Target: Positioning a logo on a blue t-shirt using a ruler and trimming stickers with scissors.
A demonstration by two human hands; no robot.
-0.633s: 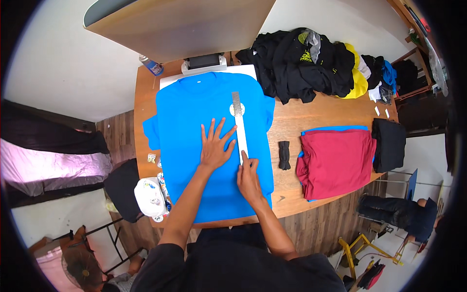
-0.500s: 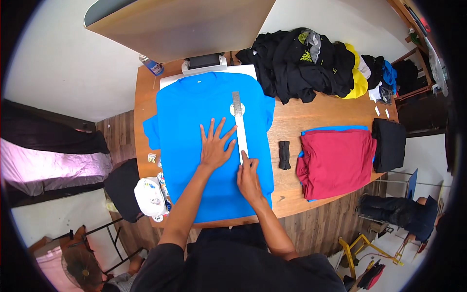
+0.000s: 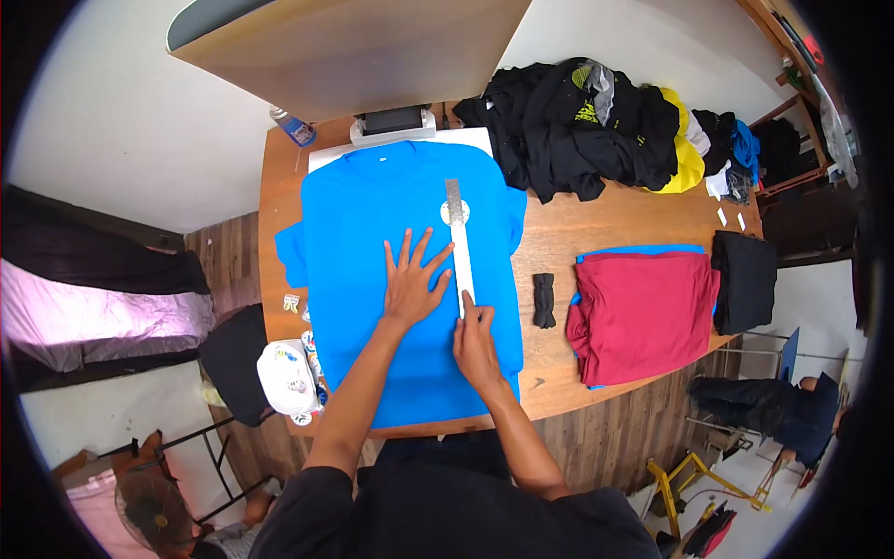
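A blue T-shirt lies spread flat over a white board, its collar toward the far side. On its right chest area sits a round white transfer or sticker, partly covered by a metal ruler. My left hand rests flat on the shirt, fingers spread, with fingertips beside the ruler. The near end of the ruler is in my right hand, its index finger pointing along it and the other fingers curled.
Folded maroon shirts, a black bundle and folded black cloth lie to the right. Piled black clothes fill the back. A white cap is at left, a spray can far left. A person stands beyond at right.
Both hands, the ruler and the shirt keep their places relative to one another. Only a slight shift of the whole view shows.
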